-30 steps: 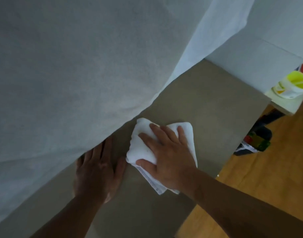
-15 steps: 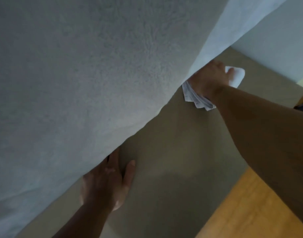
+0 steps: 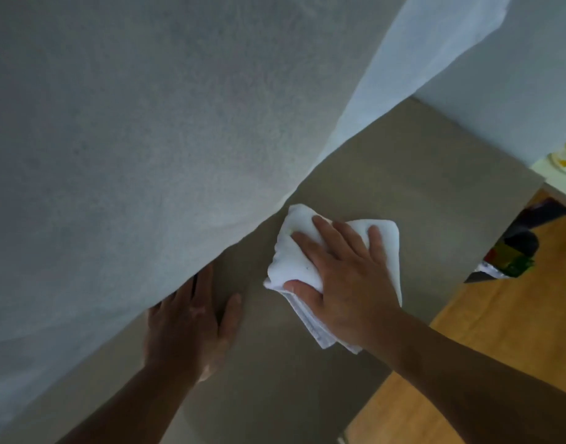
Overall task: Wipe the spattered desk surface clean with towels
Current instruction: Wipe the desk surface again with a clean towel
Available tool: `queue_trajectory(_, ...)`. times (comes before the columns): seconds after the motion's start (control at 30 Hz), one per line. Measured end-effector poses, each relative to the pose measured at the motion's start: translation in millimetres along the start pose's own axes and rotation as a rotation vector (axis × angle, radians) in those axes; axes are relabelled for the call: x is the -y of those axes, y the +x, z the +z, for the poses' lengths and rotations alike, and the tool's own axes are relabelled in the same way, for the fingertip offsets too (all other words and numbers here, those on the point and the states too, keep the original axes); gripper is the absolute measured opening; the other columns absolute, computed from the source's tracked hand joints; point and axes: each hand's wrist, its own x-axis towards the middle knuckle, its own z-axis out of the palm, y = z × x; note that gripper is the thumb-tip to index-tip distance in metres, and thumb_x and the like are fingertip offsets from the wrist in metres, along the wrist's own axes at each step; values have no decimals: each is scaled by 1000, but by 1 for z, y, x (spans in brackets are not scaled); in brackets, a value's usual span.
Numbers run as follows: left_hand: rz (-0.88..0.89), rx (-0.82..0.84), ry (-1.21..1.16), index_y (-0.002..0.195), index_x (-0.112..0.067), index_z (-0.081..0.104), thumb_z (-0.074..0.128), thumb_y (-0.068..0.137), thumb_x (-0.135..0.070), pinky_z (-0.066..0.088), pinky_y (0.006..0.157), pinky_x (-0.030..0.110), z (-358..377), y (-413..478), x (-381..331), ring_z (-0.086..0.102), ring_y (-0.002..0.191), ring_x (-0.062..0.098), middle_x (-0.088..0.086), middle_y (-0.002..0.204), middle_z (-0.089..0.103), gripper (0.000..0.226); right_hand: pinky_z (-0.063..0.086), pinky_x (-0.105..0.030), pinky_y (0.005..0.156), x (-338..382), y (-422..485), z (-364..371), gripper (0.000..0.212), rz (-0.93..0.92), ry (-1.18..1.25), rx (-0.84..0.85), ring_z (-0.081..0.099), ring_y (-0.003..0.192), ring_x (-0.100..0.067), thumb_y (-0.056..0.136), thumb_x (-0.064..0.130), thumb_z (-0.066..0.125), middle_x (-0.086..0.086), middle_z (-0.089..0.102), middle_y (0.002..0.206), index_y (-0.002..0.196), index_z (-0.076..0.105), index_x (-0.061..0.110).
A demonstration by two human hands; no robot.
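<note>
Toward the right edge of the worktop [image 3: 419,174], about midway between its far and near ends, a folded white towel [image 3: 294,257] lies flat on the grey-brown surface. The right hand [image 3: 349,277] rests on top of it, palm down. Its fingers [image 3: 326,232] are straight and spread across the cloth, and the thumb lies along the towel's near left corner, so the hand presses rather than grips. Layered folds of the towel stick out below the wrist.

Just beside it to the left, apart from the towel, the left hand [image 3: 185,325] lies flat on the bare worktop with its thumb splayed out to the right. Its fingertips are hidden under the hem of a large pale cloth [image 3: 147,139], which hangs across the whole left and far side of the view and covers that part of the worktop.

Past the right edge is a wooden floor [image 3: 499,331] with some dark and coloured items [image 3: 515,254], too blurred to tell. A pale wall [image 3: 515,91] meets the far edge.
</note>
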Motion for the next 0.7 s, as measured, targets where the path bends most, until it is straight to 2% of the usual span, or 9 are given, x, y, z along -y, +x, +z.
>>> queue_trajectory(0.17, 75, -79, -93, 152, -2, 43, 38, 96, -52, 34, 115, 53, 0, 19, -25, 48, 139, 41, 24, 151, 49, 76, 16, -67, 120, -45, 63, -16, 76, 152, -17, 41, 29, 151, -28, 94, 80, 25, -1, 31, 167, 155, 34, 35)
queue_trajectory(0.3, 219, -62, -98, 155, -7, 40, 31, 98, -55, 23, 121, 48, 2, 53, -72, 39, 146, 37, 19, 158, 42, 76, 13, -66, 120, -91, 124, -26, 75, 295, 23, -13, 26, 152, -26, 94, 78, 33, 0, 28, 167, 155, 35, 34)
queue_trajectory(0.43, 233, -2, -23, 161, -16, 29, 14, 94, -63, 8, 119, 41, 5, 79, -91, 24, 155, 28, 10, 169, 26, 83, 10, -65, 119, -102, 158, -32, 67, 422, 93, -49, 24, 152, -25, 96, 68, 40, 2, 27, 167, 152, 39, 31)
queue_trajectory(0.57, 206, -3, 22, 160, -18, 33, 19, 95, -64, 15, 117, 42, 8, 78, -89, 28, 153, 26, 7, 167, 30, 80, 9, -68, 119, -93, 148, -28, 65, 369, 12, -69, 26, 151, -25, 97, 69, 36, 3, 29, 167, 151, 41, 32)
queue_trajectory(0.7, 217, -16, 22, 155, -13, 41, 25, 97, -63, 25, 112, 44, 5, 78, -90, 40, 146, 31, 12, 162, 40, 78, 9, -70, 120, -67, 99, -21, 71, 189, 6, -32, 22, 155, -27, 95, 76, 33, 4, 26, 168, 153, 38, 35)
